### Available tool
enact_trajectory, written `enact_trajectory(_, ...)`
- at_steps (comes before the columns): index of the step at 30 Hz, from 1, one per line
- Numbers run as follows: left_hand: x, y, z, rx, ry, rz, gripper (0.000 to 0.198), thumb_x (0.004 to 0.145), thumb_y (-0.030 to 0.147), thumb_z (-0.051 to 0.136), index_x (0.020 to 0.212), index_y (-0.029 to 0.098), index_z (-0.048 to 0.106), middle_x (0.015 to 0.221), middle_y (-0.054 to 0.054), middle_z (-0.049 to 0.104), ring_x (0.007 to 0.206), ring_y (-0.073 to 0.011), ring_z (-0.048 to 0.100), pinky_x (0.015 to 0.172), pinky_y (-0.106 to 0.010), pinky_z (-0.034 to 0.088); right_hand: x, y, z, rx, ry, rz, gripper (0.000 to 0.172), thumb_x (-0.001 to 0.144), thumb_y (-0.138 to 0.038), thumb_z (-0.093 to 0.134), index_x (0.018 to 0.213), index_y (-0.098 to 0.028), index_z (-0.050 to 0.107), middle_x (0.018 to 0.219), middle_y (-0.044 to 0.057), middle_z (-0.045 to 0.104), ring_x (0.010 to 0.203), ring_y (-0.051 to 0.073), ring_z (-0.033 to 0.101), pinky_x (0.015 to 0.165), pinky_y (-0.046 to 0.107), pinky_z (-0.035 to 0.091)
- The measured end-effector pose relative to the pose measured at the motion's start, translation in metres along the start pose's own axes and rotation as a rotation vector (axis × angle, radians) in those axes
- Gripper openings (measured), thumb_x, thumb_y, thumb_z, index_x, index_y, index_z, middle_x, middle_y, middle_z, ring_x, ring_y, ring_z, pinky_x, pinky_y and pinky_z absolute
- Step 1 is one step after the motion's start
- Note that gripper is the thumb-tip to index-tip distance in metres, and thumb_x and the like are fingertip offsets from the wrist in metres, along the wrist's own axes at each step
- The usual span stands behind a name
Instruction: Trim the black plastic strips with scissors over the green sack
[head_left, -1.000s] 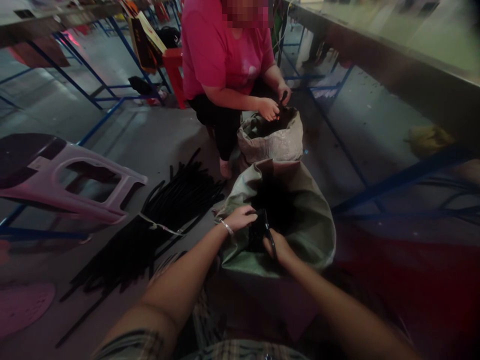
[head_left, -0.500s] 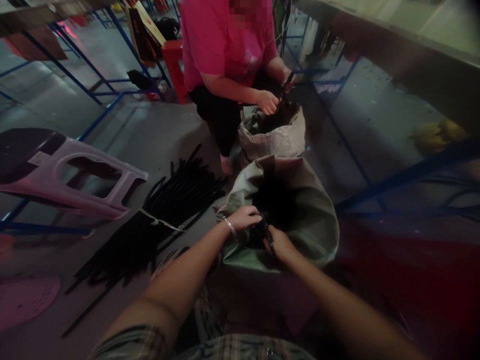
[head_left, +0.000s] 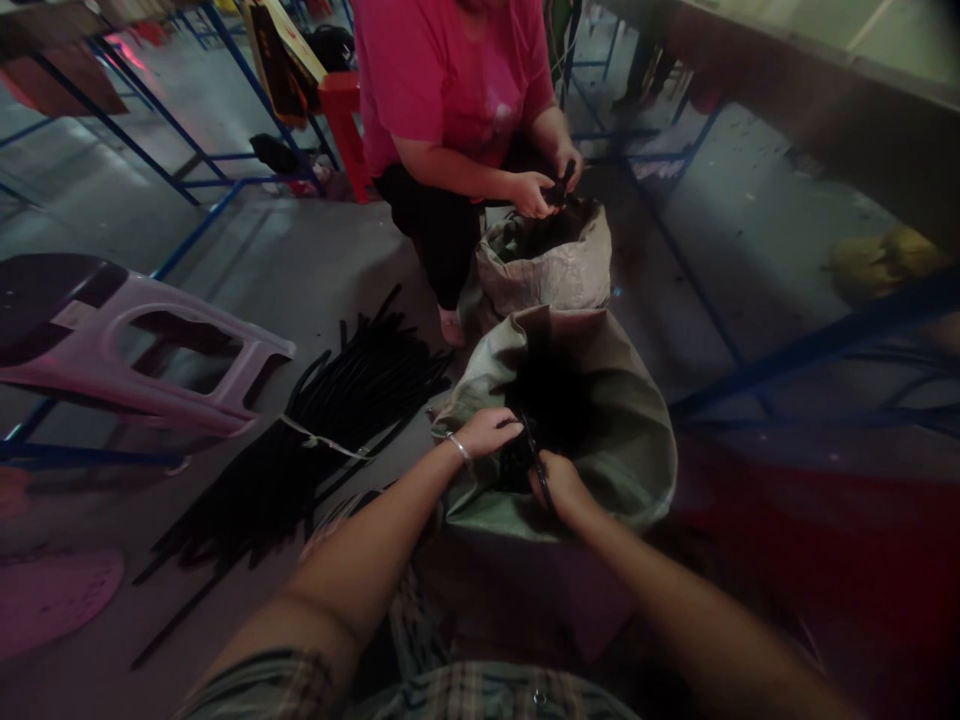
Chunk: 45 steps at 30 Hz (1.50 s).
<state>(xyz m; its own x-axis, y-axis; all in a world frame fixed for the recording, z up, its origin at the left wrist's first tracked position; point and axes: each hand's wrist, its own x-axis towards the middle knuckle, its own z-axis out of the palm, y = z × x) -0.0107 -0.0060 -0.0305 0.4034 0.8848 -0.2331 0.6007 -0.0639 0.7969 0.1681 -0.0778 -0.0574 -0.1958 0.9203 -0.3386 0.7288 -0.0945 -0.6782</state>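
Observation:
An open sack [head_left: 630,440] with a pale, greenish lining stands in front of me, dark inside. Over its near left part, my left hand [head_left: 489,432], with a bracelet at the wrist, is closed on a dark piece whose shape is hard to make out. My right hand [head_left: 561,486] is wrapped round the handles of dark scissors [head_left: 537,460], whose blades point up and left beside my left fingertips. Black material lies in the sack below both hands. On the floor to the left is a bundle of long black strips [head_left: 262,490], tied with a pale string.
Across from me a person in a pink shirt [head_left: 450,90] holds a dark item over a smaller whitish sack [head_left: 559,280]. A plastic stool [head_left: 187,385] lies on its side at the left. Blue table frames [head_left: 810,355] stand on both sides; a red stool [head_left: 343,130] is behind.
My hands have barely moved. The other person's hands have come closer together over the smaller sack, and the dark item between them has shifted. The view has moved slightly.

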Motion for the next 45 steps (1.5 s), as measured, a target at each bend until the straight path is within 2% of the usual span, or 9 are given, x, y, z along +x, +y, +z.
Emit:
enact_trajectory(9, 0.001, 0.0, 0.001, -0.057, -0.019, -0.033, 0.025, 0.079, 0.032, 0.048, 0.079, 0.013, 0.064, 0.063, 0.001, 0.056, 0.063, -0.0115, 0.049, 0.06, -0.021, 0.039, 0.0, -0.001, 0.002, 0.082, -0.001, 0.04, 0.017, 0.079, -0.025, 0.048, 0.064, -0.016, 0.052, 0.059, 0.0, 0.052, 0.055, 0.01, 0.044, 0.051, 0.021, 0.028)
enact_trajectory(15, 0.001, 0.001, 0.0, -0.084, 0.009, -0.077, 0.026, 0.077, 0.033, 0.051, 0.082, 0.012, 0.065, 0.068, 0.0, 0.058, 0.064, -0.0118, 0.049, 0.06, -0.022, 0.04, 0.004, 0.008, 0.005, 0.116, 0.04, -0.005, 0.013, 0.079, -0.024, 0.048, 0.069, -0.017, 0.05, 0.062, 0.001, 0.055, 0.056, 0.011, 0.046, 0.052, 0.021, 0.031)
enact_trajectory(18, 0.001, 0.003, -0.002, -0.189, 0.017, -0.132, 0.026, 0.072, 0.029, 0.056, 0.089, 0.011, 0.064, 0.071, -0.001, 0.06, 0.063, -0.0118, 0.051, 0.06, -0.022, 0.041, 0.003, 0.008, 0.005, 0.094, 0.034, -0.046, 0.009, 0.081, -0.024, 0.046, 0.08, -0.017, 0.052, 0.07, 0.003, 0.059, 0.061, 0.012, 0.05, 0.056, 0.022, 0.034)
enact_trajectory(22, 0.001, 0.004, -0.004, -0.249, 0.025, -0.118, 0.024, 0.065, 0.019, 0.06, 0.088, 0.012, 0.063, 0.072, 0.0, 0.06, 0.066, -0.0117, 0.053, 0.061, -0.022, 0.043, -0.002, 0.002, 0.001, 0.047, 0.005, -0.101, 0.012, 0.082, -0.024, 0.047, 0.091, -0.017, 0.05, 0.079, 0.005, 0.061, 0.066, 0.013, 0.053, 0.061, 0.023, 0.036)
enact_trajectory(28, 0.0, 0.002, 0.0, -0.409, -0.059, -0.172, 0.02, 0.07, 0.022, 0.062, 0.087, 0.011, 0.06, 0.067, 0.0, 0.059, 0.058, -0.01, 0.055, 0.057, -0.022, 0.044, -0.004, -0.007, -0.005, -0.098, -0.077, -0.005, 0.014, 0.081, -0.027, 0.05, 0.092, -0.018, 0.048, 0.083, 0.006, 0.061, 0.069, 0.014, 0.053, 0.061, 0.023, 0.033)
enact_trajectory(32, -0.001, 0.002, 0.004, -0.488, -0.102, -0.239, 0.019, 0.07, 0.023, 0.063, 0.084, 0.011, 0.059, 0.068, 0.0, 0.06, 0.054, -0.0091, 0.056, 0.053, -0.022, 0.044, -0.003, -0.007, -0.005, -0.154, -0.092, 0.006, 0.016, 0.082, -0.03, 0.049, 0.094, -0.018, 0.048, 0.087, 0.007, 0.061, 0.071, 0.015, 0.054, 0.061, 0.024, 0.032)
enact_trajectory(39, -0.003, 0.007, 0.002, -0.465, -0.127, -0.262, 0.02, 0.071, 0.028, 0.066, 0.079, 0.011, 0.06, 0.057, 0.002, 0.057, 0.046, -0.0074, 0.05, 0.045, -0.019, 0.038, -0.004, -0.006, -0.004, -0.172, -0.105, 0.006, 0.018, 0.082, -0.028, 0.049, 0.096, -0.017, 0.052, 0.082, 0.008, 0.064, 0.067, 0.016, 0.054, 0.058, 0.024, 0.03)
enact_trajectory(45, -0.002, 0.006, 0.0, -0.369, -0.093, -0.232, 0.023, 0.075, 0.034, 0.061, 0.078, 0.011, 0.062, 0.052, 0.003, 0.053, 0.045, -0.0077, 0.046, 0.046, -0.019, 0.035, -0.003, -0.009, -0.007, -0.127, -0.067, 0.011, 0.011, 0.08, -0.024, 0.049, 0.085, -0.017, 0.055, 0.074, 0.006, 0.062, 0.061, 0.014, 0.052, 0.056, 0.024, 0.029)
